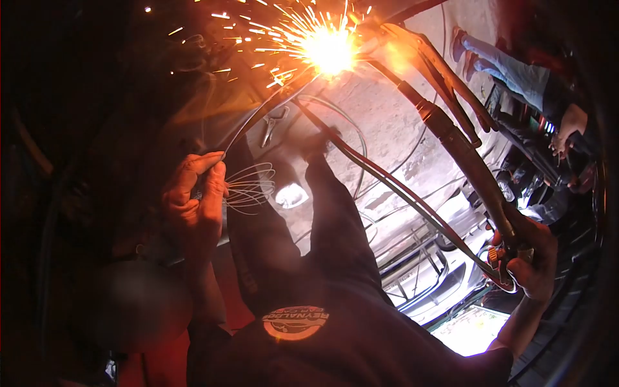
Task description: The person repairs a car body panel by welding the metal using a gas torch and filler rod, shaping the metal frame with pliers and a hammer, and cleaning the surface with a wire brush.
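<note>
My left hand (198, 187) pinches a thin filler wire (248, 119) between thumb and fingers. The rest of that wire hangs below the fingers in a loose coil (250, 187). At the right, my right hand (536, 255) is wrapped around the handle of a gas torch (461, 148), near its valve knob. Two joined hoses (400, 187) run from the handle end toward the upper middle. The torch tip and the wire's far end both reach a bright glow with flying sparks (329, 51), whose glare hides the metal there.
Locking pliers (438, 74) jut out beside the torch tip. Another pair of pliers (275, 126) appears below the sparks. Hoses and cables (361, 138) cross the floor (393, 148). Another person's legs (506, 64) are at upper right. A white car (445, 284) stands behind me.
</note>
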Demonstrator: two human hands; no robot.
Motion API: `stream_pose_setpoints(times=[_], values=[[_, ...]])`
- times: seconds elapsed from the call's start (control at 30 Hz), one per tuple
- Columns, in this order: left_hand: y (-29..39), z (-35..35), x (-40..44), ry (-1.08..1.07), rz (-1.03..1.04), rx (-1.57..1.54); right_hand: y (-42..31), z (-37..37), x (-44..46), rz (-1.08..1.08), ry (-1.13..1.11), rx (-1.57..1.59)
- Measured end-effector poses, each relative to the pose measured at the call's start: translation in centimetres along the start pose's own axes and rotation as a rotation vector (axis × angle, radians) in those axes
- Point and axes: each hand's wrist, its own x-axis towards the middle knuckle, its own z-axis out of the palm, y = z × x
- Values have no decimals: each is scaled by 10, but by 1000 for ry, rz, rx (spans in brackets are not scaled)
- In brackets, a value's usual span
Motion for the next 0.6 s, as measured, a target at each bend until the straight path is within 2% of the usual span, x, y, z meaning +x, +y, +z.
stream_pose_setpoints(times=[0.6], values=[[2,2,-2,-9,-39,-22,0,4,2,-41,20,-22]])
